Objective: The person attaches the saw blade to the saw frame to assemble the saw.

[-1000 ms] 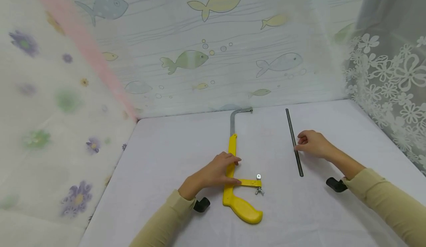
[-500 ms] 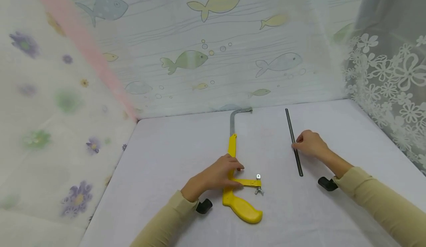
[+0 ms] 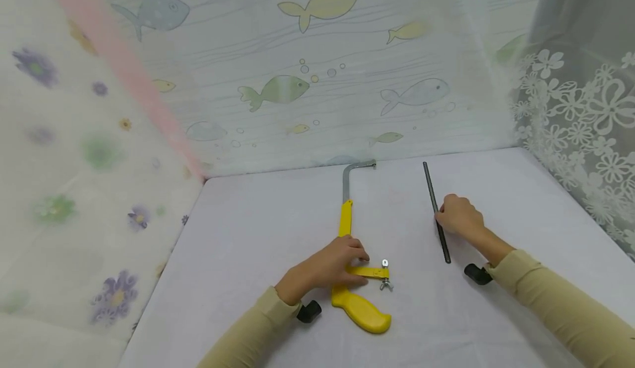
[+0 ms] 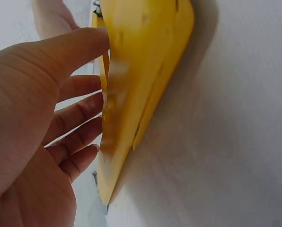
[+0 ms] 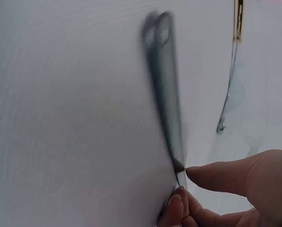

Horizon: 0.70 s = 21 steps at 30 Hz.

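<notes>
A hacksaw frame [image 3: 366,313] with a yellow handle and a grey curved front end lies on the white cloth, with no blade fitted. Over its yellow bar rests my left hand [image 3: 333,263], thumb and fingers spread to either side of the short cross arm [image 3: 371,272]. In the left wrist view the thumb touches the near side of the yellow frame [image 4: 136,71], and the fingertips are partly hidden behind it. To the right, my right hand [image 3: 460,214] pinches a dark hacksaw blade [image 3: 430,186] near its middle; the right wrist view shows the hole in the blade's end [image 5: 164,33].
A wing nut [image 3: 386,286] and a metal pin [image 3: 385,263] sit at the cross arm's tip. White cloth [image 3: 248,230] covers the table. A fish-print curtain [image 3: 278,136] hangs along the back edge, with fabric at both sides.
My left hand has slid down along the frame toward the cross arm, the frame staying put. My right fingers have closed on the blade, whose far end has shifted slightly left.
</notes>
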Motion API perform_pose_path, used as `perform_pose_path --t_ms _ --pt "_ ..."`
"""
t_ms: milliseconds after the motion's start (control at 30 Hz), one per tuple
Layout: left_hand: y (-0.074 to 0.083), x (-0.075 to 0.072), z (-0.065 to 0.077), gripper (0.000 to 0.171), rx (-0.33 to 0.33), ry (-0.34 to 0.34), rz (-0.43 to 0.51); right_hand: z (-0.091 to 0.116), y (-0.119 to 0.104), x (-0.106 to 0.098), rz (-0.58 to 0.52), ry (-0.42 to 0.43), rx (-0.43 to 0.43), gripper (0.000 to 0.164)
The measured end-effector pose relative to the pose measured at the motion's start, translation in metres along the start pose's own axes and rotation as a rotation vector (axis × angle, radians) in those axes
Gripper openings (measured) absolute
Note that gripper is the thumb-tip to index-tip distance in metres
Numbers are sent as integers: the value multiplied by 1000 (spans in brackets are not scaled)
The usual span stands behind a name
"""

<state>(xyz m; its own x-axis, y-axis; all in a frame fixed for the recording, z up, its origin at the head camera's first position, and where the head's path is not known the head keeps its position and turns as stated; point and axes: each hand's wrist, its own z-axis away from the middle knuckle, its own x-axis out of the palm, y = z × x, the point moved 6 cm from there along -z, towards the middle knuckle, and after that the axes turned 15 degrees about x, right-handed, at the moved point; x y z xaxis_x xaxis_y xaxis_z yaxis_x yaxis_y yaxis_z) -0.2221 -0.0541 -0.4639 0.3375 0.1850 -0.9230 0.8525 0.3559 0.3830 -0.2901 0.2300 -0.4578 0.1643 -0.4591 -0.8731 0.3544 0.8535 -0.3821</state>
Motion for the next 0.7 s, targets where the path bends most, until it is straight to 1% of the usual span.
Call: perform_pose_path --t_ms 267,500,700 --pt "6 3 -6 34 1 -11 54 3 -5 1 -14 12 -37 21" --pt "9 6 -11 34 -27 -19 129 4 -5 -2 -15 16 -32 23" --pt "10 10 -12 30 -14 -14 153 4 -7 -4 -52 34 -78 25"
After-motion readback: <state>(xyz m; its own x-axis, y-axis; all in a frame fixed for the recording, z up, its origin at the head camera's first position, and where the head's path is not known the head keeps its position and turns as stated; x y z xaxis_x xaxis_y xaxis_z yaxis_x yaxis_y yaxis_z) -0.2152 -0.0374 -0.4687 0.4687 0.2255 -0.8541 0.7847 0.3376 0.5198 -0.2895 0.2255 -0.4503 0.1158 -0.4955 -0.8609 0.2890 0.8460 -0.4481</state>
